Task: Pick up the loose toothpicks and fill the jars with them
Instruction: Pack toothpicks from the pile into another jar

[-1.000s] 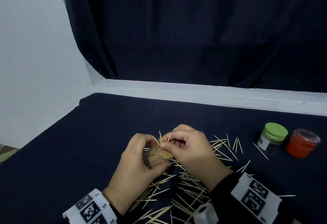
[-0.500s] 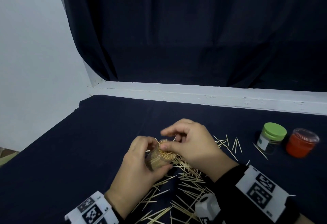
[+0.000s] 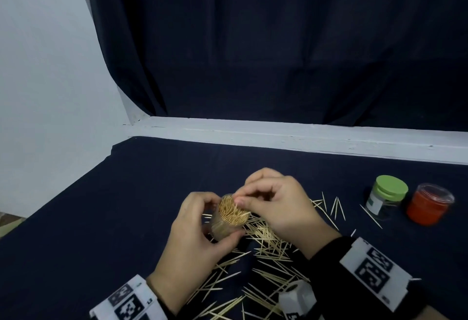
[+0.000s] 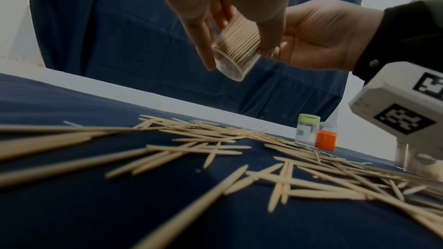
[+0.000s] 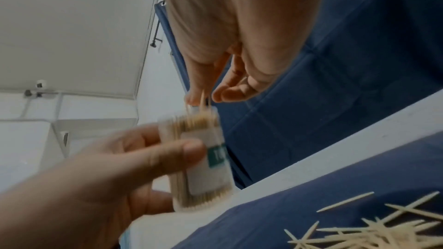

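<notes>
Forcing toothpicks pinched by right hand (image 3: 281,205) into the packed jar (image 3: 229,218), gripped by left hand (image 3: 195,238), risks spillage.

Dim, even light throughout, with soft shadows and no glare. The right wrist view is motion-blurred, smearing the jar (image 5: 199,160). In the left wrist view the nearest toothpicks (image 4: 72,145) are out of focus and the edges bend.

A dark navy curtain (image 3: 278,41) hangs beyond the hands, above a white ledge (image 3: 291,137). A white wall (image 3: 45,66) stands left. Navy cloth covers the desk (image 3: 88,218).
</notes>
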A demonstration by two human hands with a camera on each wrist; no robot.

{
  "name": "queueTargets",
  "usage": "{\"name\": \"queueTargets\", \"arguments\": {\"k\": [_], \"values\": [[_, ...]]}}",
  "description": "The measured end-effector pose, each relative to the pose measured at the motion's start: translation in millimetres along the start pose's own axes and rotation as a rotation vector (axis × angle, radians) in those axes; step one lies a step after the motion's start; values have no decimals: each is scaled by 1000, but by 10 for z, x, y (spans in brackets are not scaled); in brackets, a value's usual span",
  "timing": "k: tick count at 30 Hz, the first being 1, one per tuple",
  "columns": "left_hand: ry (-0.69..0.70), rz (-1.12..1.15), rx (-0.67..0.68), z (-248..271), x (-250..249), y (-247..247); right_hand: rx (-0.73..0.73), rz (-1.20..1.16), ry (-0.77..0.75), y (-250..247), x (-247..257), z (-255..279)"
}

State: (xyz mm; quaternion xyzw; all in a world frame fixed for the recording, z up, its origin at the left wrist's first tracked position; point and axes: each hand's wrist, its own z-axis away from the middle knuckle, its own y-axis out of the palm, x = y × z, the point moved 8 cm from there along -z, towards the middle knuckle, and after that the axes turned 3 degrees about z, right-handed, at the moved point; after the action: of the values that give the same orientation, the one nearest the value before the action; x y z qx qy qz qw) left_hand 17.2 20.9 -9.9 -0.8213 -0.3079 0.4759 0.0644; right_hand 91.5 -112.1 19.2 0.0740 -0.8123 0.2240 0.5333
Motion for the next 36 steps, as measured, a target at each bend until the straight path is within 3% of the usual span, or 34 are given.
{"name": "queueTargets", "arguments": {"k": [3,7,13,18,23,31,36], "values": [[21,2,-1,-1,-18,6,55,-11,-11,18,20,32],[32,6,-19,-4,-22,-4,-71,-198,-5,-193,31,35],[98,10,-2,-12,-119,7,43,55,-37,5,31,133],[115,3,-22,-11,-139,-17,-58,-70,-24,-95,17,127],[118,17,-16,-1,-130,-12,16,101,-85,-15,78,176],[113,1,-16,-2,-127,-14,-86,191,-199,-107,132,240],[113,-30,-1,-6,-112,-5,5,485,-313,71,142,291]]}}
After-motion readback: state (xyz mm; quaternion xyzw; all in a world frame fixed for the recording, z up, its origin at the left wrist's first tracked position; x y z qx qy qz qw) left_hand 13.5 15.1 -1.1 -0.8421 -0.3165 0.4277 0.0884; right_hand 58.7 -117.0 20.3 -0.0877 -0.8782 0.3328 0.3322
